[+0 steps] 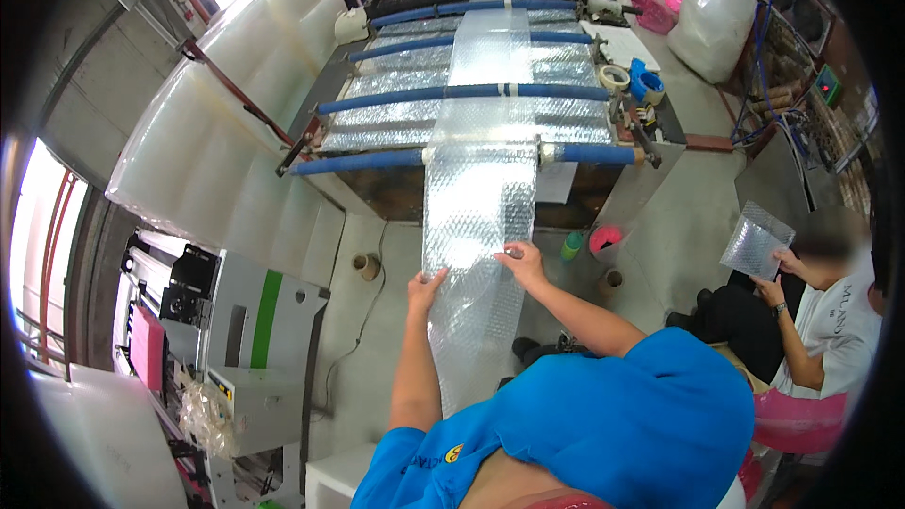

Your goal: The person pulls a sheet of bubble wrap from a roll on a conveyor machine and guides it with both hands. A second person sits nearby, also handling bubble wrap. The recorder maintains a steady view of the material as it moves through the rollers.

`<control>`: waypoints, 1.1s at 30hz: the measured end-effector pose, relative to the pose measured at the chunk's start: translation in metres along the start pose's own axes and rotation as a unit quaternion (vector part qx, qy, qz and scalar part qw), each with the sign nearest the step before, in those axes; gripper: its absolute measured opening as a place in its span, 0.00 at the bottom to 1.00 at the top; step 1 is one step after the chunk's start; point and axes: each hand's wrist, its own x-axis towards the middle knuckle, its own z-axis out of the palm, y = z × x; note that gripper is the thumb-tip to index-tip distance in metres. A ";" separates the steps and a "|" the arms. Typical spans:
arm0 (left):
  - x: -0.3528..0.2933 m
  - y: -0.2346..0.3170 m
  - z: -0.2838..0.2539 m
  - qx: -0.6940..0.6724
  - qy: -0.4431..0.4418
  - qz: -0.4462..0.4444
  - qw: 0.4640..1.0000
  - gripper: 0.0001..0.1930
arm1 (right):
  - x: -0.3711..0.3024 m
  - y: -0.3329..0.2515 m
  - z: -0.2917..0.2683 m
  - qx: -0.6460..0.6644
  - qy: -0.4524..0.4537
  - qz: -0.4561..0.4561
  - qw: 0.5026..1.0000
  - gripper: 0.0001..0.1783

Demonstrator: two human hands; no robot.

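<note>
A long strip of clear bubble wrap (479,190) runs from the machine over its front roller and down toward my lap. My left hand (426,290) grips the strip's left edge, the thumb lying on top. Level with it, my right hand (520,264) pinches the bubble wrap nearer its right edge, thumb and fingers closed on it. Between my hands the sheet hangs slightly slack and shiny. Its lower end passes below my forearms and is partly hidden by my blue sleeve.
Blue rollers (462,91) cross the machine ahead. Tape rolls (615,77) lie at its right corner. A seated person (811,320) at the right holds a bubble wrap piece (757,238). Large wrapped rolls (212,123) stand left. Cardboard tubes (366,267) and a green bottle (571,245) stand on the floor.
</note>
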 end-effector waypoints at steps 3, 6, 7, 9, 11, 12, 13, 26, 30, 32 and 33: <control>-0.008 -0.016 -0.013 0.081 -0.010 -0.006 0.997 0.35 | -0.034 -0.004 0.003 0.103 -0.078 0.107 0.986 0.15; -0.018 0.006 -0.032 0.201 -0.026 -0.045 0.978 0.43 | -0.055 -0.027 -0.002 0.191 -0.129 0.129 0.964 0.14; -0.019 0.000 -0.035 0.214 0.015 -0.029 0.976 0.43 | -0.059 -0.038 -0.005 0.181 -0.164 0.145 0.959 0.14; -0.028 -0.004 -0.033 0.223 0.046 -0.014 0.974 0.43 | -0.089 -0.035 -0.008 0.166 -0.215 0.215 0.938 0.14; -0.046 0.007 -0.037 0.201 0.005 -0.020 0.979 0.41 | -0.124 -0.021 -0.002 0.167 -0.239 0.315 0.903 0.15; -0.056 0.009 -0.043 0.181 -0.022 -0.027 0.983 0.41 | -0.146 -0.010 0.001 0.158 -0.290 0.340 0.880 0.16; -0.063 0.011 -0.049 0.158 -0.048 -0.031 0.986 0.40 | -0.164 -0.021 -0.001 0.163 -0.273 0.333 0.888 0.16; -0.120 -0.031 -0.036 0.248 -0.044 -0.062 0.966 0.41 | -0.198 -0.042 -0.026 0.168 -0.133 0.356 0.909 0.18; -0.128 -0.031 -0.041 0.271 -0.016 -0.048 0.961 0.38 | -0.203 -0.056 -0.019 0.105 -0.244 0.363 0.893 0.13; -0.137 -0.025 -0.042 0.281 -0.012 -0.050 0.958 0.38 | -0.209 -0.053 -0.018 0.153 -0.231 0.368 0.888 0.11; -0.142 -0.012 -0.050 0.284 -0.010 -0.055 0.957 0.38 | -0.207 -0.055 -0.012 0.183 -0.225 0.363 0.885 0.10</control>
